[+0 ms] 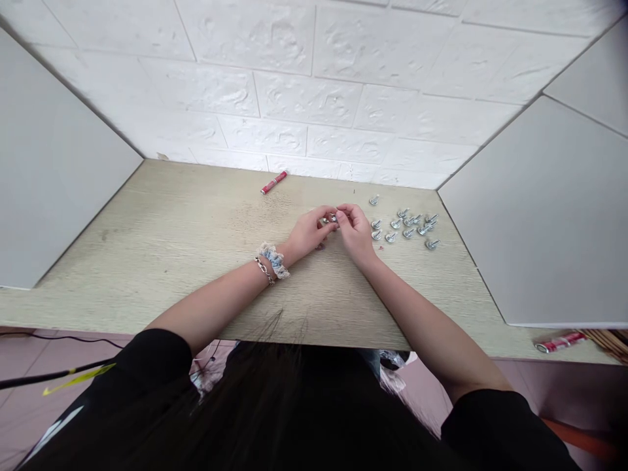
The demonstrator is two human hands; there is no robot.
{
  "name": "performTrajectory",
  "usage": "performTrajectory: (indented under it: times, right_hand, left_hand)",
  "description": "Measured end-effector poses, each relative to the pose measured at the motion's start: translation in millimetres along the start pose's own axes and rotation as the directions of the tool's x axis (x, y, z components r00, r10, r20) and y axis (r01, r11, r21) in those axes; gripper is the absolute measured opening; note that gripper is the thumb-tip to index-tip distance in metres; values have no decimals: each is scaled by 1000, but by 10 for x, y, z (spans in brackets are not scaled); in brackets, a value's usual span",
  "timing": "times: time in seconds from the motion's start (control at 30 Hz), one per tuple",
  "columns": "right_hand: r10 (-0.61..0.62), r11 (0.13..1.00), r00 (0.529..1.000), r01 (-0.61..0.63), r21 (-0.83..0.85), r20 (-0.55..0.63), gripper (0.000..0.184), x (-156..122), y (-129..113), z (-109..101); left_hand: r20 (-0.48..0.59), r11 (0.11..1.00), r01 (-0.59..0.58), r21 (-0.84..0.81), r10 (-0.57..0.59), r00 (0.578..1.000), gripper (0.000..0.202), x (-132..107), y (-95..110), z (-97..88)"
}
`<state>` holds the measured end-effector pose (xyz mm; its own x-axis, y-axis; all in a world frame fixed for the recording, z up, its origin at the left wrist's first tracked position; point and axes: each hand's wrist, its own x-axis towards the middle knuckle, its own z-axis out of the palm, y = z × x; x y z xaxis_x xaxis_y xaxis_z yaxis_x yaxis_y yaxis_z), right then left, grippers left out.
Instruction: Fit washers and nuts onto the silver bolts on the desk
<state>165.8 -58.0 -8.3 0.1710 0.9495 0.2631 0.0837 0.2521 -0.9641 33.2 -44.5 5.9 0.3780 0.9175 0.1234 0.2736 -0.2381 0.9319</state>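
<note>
My left hand and my right hand meet above the middle of the table. Pinched between their fingertips is a small shiny metal bolt, mostly covered by the fingers. A scrunchie and a chain bracelet circle my left wrist. Just right of my right hand, several similar metal bolts with wide round heads lie loosely grouped on the table. Another bolt lies a little apart, nearer the wall.
A red tube-shaped item lies near the white brick wall. Pale panels stand at left and right of the wooden table. At the right front edge are another red tube and some thin brown sticks.
</note>
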Motion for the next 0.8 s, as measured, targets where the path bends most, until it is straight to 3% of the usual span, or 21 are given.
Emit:
performTrajectory:
  times: [0.2,0.5,0.8]
  right_hand:
    - [60,998,997,-58,-36,55,42,-5,35,-7]
    - [23,991,993,-7,-133,113,54,6,-20,-28]
    - [-10,979,993,35,-200,120,51,1,17,-31]
  left_hand:
    - [-5,998,-56,28,57,998,30,-15,13,-6]
    - [-24,993,-80,86,82,996,31,8,27,-30]
    - [-14,995,4,-104,-5,1000,26,66,8,-37]
